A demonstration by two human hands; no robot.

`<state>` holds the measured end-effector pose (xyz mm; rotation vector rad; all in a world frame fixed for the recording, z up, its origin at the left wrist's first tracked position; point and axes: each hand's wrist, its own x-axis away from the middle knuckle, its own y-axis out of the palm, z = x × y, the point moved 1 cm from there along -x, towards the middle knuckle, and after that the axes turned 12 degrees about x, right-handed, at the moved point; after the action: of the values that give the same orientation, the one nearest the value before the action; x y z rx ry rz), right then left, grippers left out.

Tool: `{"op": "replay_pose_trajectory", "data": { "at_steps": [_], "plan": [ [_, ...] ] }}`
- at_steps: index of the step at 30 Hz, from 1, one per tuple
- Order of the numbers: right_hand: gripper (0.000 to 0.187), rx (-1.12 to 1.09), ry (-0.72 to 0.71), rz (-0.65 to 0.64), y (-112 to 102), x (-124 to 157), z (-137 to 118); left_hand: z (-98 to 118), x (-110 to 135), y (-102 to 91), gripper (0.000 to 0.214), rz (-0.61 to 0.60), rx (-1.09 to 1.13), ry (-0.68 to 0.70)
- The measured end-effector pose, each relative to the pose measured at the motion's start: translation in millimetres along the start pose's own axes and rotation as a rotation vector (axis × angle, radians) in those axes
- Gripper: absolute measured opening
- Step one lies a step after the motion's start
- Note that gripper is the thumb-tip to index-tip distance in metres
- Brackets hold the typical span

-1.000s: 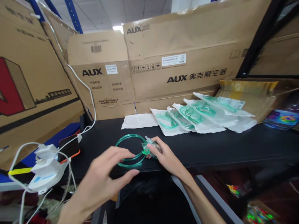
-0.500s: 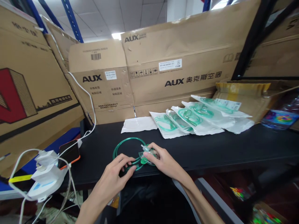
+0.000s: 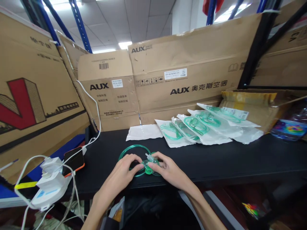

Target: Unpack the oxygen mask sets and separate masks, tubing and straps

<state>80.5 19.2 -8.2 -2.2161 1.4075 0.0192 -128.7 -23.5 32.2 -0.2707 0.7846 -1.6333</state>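
A coil of green tubing (image 3: 130, 150) lies on the black table (image 3: 216, 159) near its front edge, joined to a clear green mask piece (image 3: 150, 163). My left hand (image 3: 124, 172) pinches the tubing where it meets the mask. My right hand (image 3: 168, 169) holds the mask from the right, fingers curled over it. Both hands rest on the table top.
Several sealed white bags of green tubing (image 3: 201, 126) lie fanned out behind, with an empty flat bag (image 3: 144, 131) to their left. Cardboard boxes (image 3: 182, 76) wall the back. A phone (image 3: 74, 161) and white chargers with cables (image 3: 50, 185) sit at the left edge.
My left hand has come down from hovering over the coil and closed on the tubing beside the mask. The right hand has stayed on the mask.
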Motion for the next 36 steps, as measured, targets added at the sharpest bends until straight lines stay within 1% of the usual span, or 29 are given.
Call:
{"op": "replay_pose_trajectory", "data": {
  "at_steps": [2, 5, 9, 13, 18, 23, 31, 34, 36],
  "plan": [
    [0.035, -0.02, 0.001, -0.01, -2.3, -0.9, 1.2, 0.2, -10.5, -2.5, 0.017, -0.042, 0.054, -0.046],
    [0.036, -0.028, 0.002, -0.011, -10.3, -1.5, 2.9, -5.5, -20.7, -3.2, 0.019, -0.085, 0.098, -0.055],
    [0.039, 0.032, 0.024, 0.007, -19.8, -1.2, 5.2, -11.5, -21.9, -3.5, 0.02, -0.121, 0.143, -0.037],
    [0.04, 0.118, 0.051, 0.017, -19.2, 0.0, 4.5, -7.2, -18.6, -8.5, 0.021, -0.114, 0.182, -0.009],
    [0.04, 0.201, 0.041, 0.015, -17.0, 2.4, 0.0, -3.3, -19.1, -10.6, 0.022, -0.099, 0.2, 0.014],
    [0.032, 0.245, -0.003, 0.001, -17.4, 4.3, -3.9, -1.3, -18.4, -8.5, 0.021, -0.098, 0.176, 0.028],
    [0.023, 0.259, -0.029, -0.058, -19.3, 4.8, -9.9, 6.9, -12.3, -7.9, 0.017, -0.086, 0.064, 0.061],
    [0.024, 0.246, -0.009, -0.069, -19.9, 4.9, -8.7, 6.4, -12.8, -5.9, 0.017, -0.079, 0.05, 0.07],
    [0.029, 0.23, 0.016, -0.069, -20.9, 4.8, -6.8, 5.1, -13.8, -5.0, 0.017, -0.068, 0.058, 0.069]
  ]
}}
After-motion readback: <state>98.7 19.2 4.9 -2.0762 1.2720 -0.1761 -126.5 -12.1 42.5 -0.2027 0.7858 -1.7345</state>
